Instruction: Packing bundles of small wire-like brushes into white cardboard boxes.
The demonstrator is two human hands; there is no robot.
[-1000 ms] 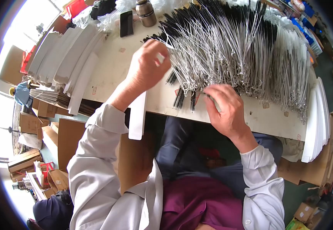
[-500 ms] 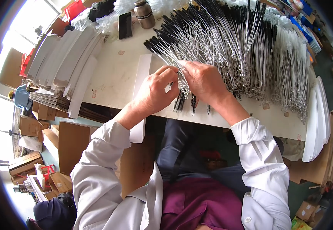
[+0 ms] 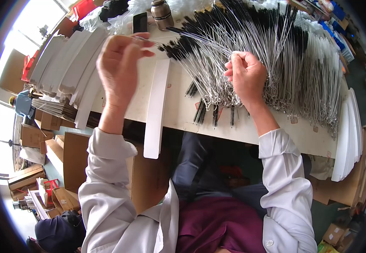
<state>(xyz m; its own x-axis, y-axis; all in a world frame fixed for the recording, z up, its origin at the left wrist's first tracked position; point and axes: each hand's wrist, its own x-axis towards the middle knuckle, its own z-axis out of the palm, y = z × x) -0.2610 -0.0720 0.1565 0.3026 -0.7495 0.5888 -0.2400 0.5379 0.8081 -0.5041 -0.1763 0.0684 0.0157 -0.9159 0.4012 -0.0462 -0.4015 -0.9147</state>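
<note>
Head view: a long white card strip (image 3: 156,110) overhangs the desk (image 3: 178,114) edge; the right hand (image 3: 247,76) closes on wire brushes (image 3: 250,55), the left hand (image 3: 117,63) pinches 1 wire, raised.

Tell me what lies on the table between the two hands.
In the head view, between the left hand and the right hand lie a long white card strip and the black-tipped ends of the wire brushes, fanned across the table.
</note>
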